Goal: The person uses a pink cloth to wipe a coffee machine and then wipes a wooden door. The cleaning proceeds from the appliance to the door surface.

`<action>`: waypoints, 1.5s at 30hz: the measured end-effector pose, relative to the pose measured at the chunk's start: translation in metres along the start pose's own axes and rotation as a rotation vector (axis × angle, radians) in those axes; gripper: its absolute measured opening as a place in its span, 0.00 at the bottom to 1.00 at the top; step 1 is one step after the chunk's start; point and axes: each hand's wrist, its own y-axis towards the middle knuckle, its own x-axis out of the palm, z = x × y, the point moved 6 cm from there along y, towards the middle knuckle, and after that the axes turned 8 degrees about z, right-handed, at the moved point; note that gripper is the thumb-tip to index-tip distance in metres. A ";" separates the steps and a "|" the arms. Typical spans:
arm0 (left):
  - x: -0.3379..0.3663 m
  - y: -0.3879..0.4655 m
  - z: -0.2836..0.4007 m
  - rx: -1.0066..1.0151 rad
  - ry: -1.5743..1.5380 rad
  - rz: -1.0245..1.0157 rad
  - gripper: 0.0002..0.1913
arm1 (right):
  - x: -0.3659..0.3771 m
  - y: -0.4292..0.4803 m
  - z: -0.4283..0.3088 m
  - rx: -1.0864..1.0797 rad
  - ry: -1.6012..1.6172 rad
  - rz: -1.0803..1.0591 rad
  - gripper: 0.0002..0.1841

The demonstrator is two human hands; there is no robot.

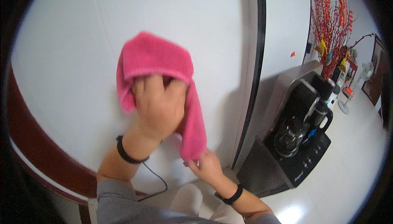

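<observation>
A pink cloth (156, 55) lies spread over the fingers of my left hand (159, 110), in front of a white wall or panel (215, 39). The fingertips of that hand are hidden under the cloth's edge. One end of the cloth hangs down to the right, where my right hand (207, 167) pinches its lower corner between thumb and fingers. Each wrist wears a black band. Whether the cloth touches the white surface cannot be told.
A black tea-maker cabinet (264, 165) with a glass pot (290, 138) and a kettle (321, 116) stands at the right. Red decorative branches (330, 33) and a standing fan (367, 70) are behind it. A dark cable (162, 181) hangs low near the wall. Dark red wooden trim (40, 138) curves at left.
</observation>
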 end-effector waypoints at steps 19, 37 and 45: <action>0.062 -0.052 -0.071 -0.414 0.007 -0.233 0.17 | -0.055 0.023 0.074 0.012 0.332 0.000 0.26; -0.121 0.144 -0.222 -0.330 0.341 0.013 0.23 | -0.252 0.249 -0.132 -0.020 0.140 0.735 0.26; -0.176 0.210 -0.395 -0.323 0.479 0.091 0.25 | -0.241 0.448 -0.321 -0.176 -0.191 1.023 0.43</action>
